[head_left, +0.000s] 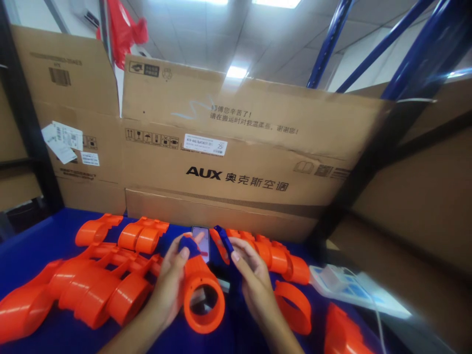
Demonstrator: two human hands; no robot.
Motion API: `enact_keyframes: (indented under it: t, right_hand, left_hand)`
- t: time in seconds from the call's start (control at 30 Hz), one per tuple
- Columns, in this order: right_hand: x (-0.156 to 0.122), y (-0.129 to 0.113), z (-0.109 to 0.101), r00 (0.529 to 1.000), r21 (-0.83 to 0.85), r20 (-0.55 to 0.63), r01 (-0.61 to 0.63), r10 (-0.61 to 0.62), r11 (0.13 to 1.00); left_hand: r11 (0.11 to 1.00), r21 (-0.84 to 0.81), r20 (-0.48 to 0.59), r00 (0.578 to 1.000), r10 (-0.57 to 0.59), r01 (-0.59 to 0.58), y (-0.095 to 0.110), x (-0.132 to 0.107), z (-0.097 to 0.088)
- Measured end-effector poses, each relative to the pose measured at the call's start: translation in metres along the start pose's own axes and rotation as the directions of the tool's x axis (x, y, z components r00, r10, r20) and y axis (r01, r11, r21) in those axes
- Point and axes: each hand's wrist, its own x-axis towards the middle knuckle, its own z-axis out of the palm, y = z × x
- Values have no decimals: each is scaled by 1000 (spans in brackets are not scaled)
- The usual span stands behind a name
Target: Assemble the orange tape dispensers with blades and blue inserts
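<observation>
My left hand [170, 280] is wrapped round an orange plastic tube part [202, 290] whose round open end faces me. A small dark blue piece [188, 244] sits at that part's far end, by my left fingertips. My right hand [250, 278] pinches a slim dark blue part [224, 241] just to the right of the tube. Both hands are over the blue table [33, 246].
Several orange plastic parts [96, 285] lie left of my hands, and more orange parts [283, 263] lie to the right. A phone [202, 241] lies behind my hands. A white power strip [350, 287] sits at the right. Cardboard boxes [236, 152] wall the back.
</observation>
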Motion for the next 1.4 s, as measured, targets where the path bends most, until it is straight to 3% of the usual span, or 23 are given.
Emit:
enact_keyframes:
  t: [0.17,0.47,0.8,1.17,1.3,1.4]
  right_hand:
    - [0,-9,-11,986,-187,79,156,-143,970]
    - [3,-13,-20,938,-339,235,326,-256,883]
    - [3,-13,-17,936,-363,255,325,-243,873]
    - [0,-10,-19,953,-283,273,211,-132,935]
    - [-2,-13,-18,945,-299,287,244,-157,923]
    - [-4,-14,-17,929,-399,316,316,-194,861]
  left_hand:
    - [991,69,2,993,117,-117,-3,1,3]
    - [987,118,3,994,105,-105,-4,2,1]
    - [987,132,5,996,91,-91,-4,-1,2]
    - [992,92,88,993,77,-85,3,-2,1]
    - [989,100,151,984,93,-109,6,-1,-1]
    - [982,124,180,976,119,-143,8,0,-3]
